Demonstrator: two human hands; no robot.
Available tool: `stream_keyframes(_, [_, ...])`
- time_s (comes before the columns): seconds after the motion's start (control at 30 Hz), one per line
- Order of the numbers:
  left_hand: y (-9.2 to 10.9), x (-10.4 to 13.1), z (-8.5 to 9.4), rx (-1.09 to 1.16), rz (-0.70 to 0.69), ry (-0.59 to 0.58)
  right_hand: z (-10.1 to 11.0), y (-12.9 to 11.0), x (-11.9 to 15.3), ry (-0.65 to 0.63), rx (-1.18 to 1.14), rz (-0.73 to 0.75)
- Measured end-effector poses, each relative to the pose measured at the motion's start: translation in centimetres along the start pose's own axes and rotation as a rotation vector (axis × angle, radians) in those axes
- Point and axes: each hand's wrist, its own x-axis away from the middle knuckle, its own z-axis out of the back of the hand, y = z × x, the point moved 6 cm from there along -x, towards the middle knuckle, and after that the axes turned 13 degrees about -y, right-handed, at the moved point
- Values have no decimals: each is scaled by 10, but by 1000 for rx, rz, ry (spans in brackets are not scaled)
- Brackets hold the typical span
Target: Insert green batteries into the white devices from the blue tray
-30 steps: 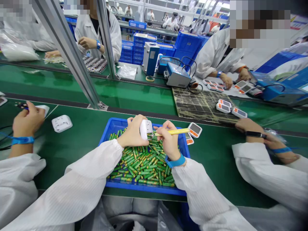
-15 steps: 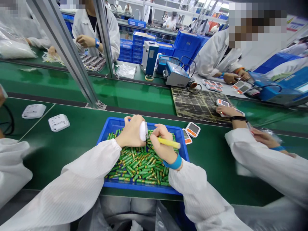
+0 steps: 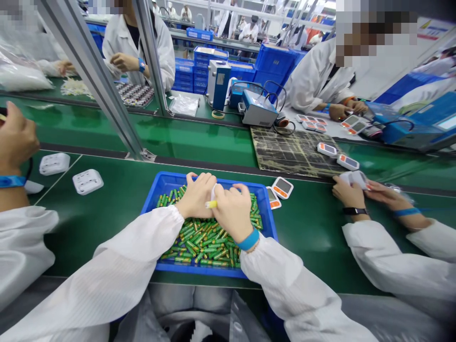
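Note:
Above a blue tray [image 3: 199, 272] of loose green batteries [image 3: 210, 242], my left hand [image 3: 195, 195] is closed around a small white plastic device [image 3: 213, 192]. Most of the device is hidden behind my fingers. My right hand [image 3: 233, 211], with a blue wrist strap, is closed on a yellow pen-like tool [image 3: 211, 204]. Only one end of that tool shows, pointing left in front of the device; its other end is hidden. Both hands meet at the device. Just right of the tray lie two white-and-orange devices with grey screens [image 3: 283, 188], partly overlapping.
Two white housings [image 3: 87, 182] lie on the green bench at left. A metal post [image 3: 107, 90] rises from the bench's back edge. Co-workers' hands [image 3: 351, 192] handle white devices at right, and another hand [image 3: 16, 137] is at far left. Beyond sits a dark mat [image 3: 288, 152].
My right hand has turned, swinging the yellow tool from pointing right to pointing left, and has moved against the device. At far left a co-worker's hand came into view; at right, hands drew back from the mat.

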Motion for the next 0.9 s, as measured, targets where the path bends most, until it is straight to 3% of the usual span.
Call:
stream_keyframes(0.1, [-14, 5, 13, 183, 123, 73, 7, 25, -4, 96, -166, -129])
stream_keyframes(0.17, [-27, 7, 17, 400, 178, 116, 7, 43, -5, 140, -478, -226])
stream_keyframes(0.3, [-43, 4, 12, 886, 96, 117, 0, 52, -3, 199, -1026, -308])
stream_keyframes(0.4, [-47, 3, 11, 1004, 50, 142, 5, 52, -1, 289, -1102, -296])
stream_keyframes(0.7, [-38, 4, 15, 1070, -6, 105, 1, 51, -2, 209, -1120, -285])
stream_keyframes(0.9, [-39, 4, 14, 1124, 9, 94, 4, 53, -1, 267, -1188, -269])
